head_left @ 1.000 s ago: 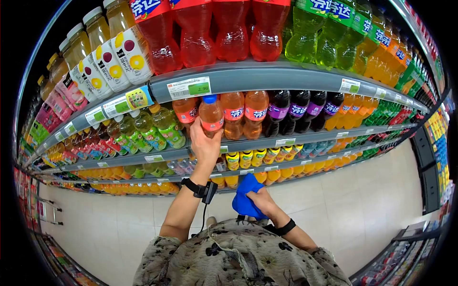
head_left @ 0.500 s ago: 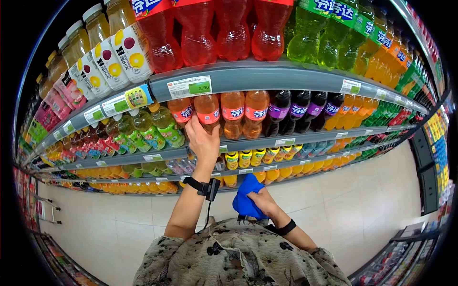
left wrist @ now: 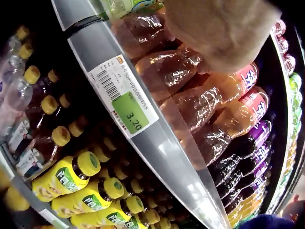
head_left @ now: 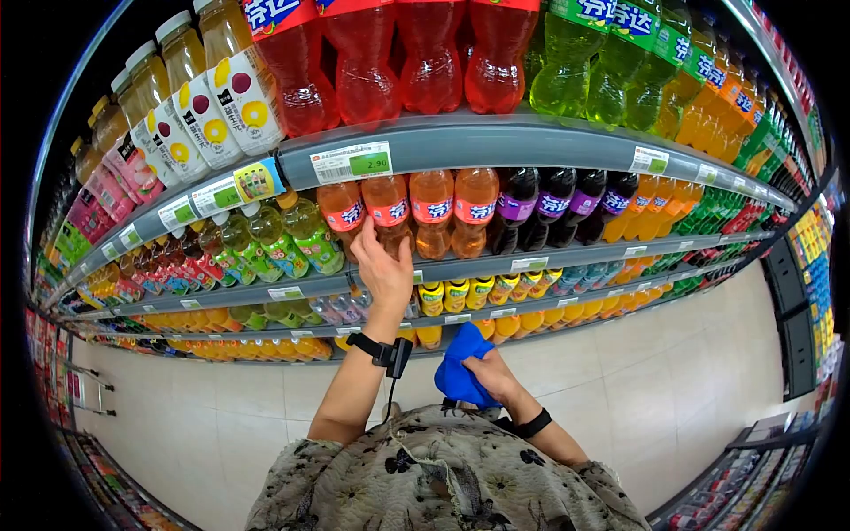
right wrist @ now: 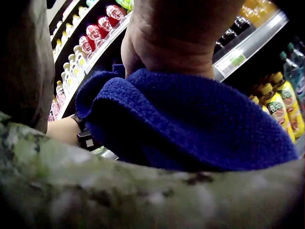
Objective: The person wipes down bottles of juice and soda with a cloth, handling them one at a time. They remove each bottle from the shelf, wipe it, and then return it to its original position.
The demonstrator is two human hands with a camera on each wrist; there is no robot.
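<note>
In the head view my left hand (head_left: 384, 270) is at the lower front of a peach-orange soda bottle (head_left: 385, 208) with a coral label, fingers extended toward its left side and thumb spread to the right. The bottle stands upright in the shelf row, beside a matching bottle (head_left: 340, 211) on its left. The left wrist view shows only the heel of this hand (left wrist: 221, 31) over the bottles, its fingers hidden. Low in front of the body, my right hand (head_left: 491, 372) grips a bunched blue cloth (head_left: 460, 358). That cloth (right wrist: 190, 119) fills the right wrist view, covering the fingertips.
A grey shelf edge (head_left: 531, 146) with price tags runs just above the bottle row, with large red soda bottles (head_left: 363, 80) over it. Dark sodas with purple labels (head_left: 553, 208) stand to the right, green-labelled bottles (head_left: 310, 234) to the left. Yellow bottles (left wrist: 90, 198) line the shelf below.
The blue-capped soda bottle, earlier tilted forward in my left hand, was set back upright in the row. Since then the left hand has drawn down slightly, its grasp loosened. The right hand keeps the cloth.
</note>
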